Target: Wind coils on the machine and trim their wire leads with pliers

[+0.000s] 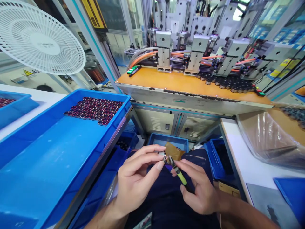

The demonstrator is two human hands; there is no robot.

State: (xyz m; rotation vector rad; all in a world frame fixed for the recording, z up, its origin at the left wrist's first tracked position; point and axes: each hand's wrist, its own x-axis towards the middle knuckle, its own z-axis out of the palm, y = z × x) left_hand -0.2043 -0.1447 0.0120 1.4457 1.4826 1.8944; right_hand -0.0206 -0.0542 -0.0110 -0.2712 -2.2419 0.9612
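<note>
One metal part (pixel 162 154), lower centre, pinched by left fingers (pixel 143 158); right fingers (pixel 192 168) clamped on pliers (pixel 181 178). Slipping pliers could snap thin wire (pixel 195 156).

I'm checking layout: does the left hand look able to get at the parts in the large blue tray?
Likely yes: the large blue tray is open above, though the left hand holds a small metal part.

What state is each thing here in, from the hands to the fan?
Left hand, pinching a small metal part
Right hand, holding pliers
Pliers, tips close to the small metal part; open or shut unclear
Large blue tray, uncovered, partly filled with small dark-red pieces
Cabinet doors, shut
Fan, spinning or not unclear
</note>
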